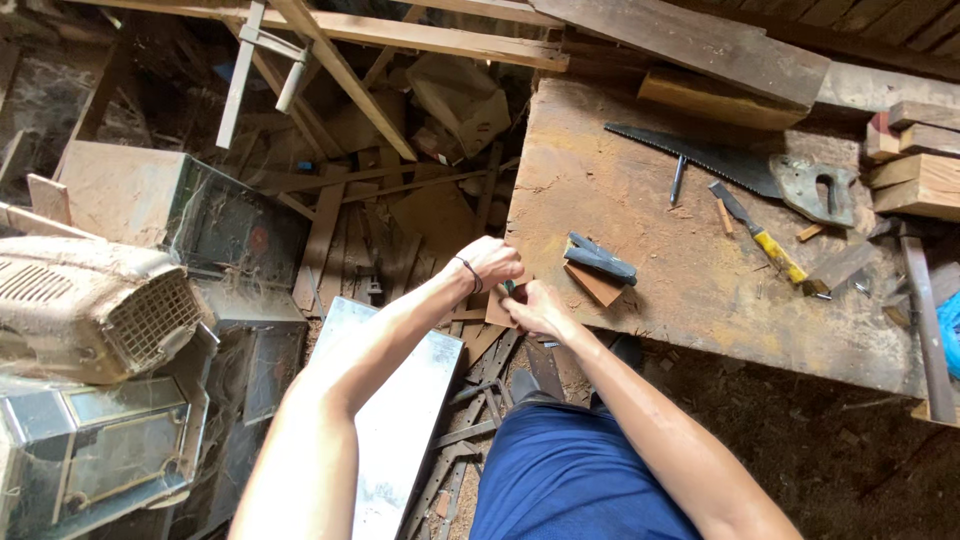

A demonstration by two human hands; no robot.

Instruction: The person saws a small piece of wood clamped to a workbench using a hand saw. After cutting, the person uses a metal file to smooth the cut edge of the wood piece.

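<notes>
My left hand [490, 260] and my right hand [535, 308] meet at the near left corner of a worn wooden workbench [620, 190]. Together they grip a small flat brown piece of wood [498, 305], with something small and dark green between the fingers that I cannot make out. A dark band circles my left wrist. Just right of my hands, a dark grey folded tool [600, 260] lies on another small brown wood piece [595, 285].
On the bench lie a hand saw [740, 165], a yellow-handled chisel [760, 235], a pencil-like tool [678, 180] and wood blocks [915, 170]. Left of the bench are scrap planks, a dusty pet carrier [95, 305], metal boxes and a metal sheet [400, 420].
</notes>
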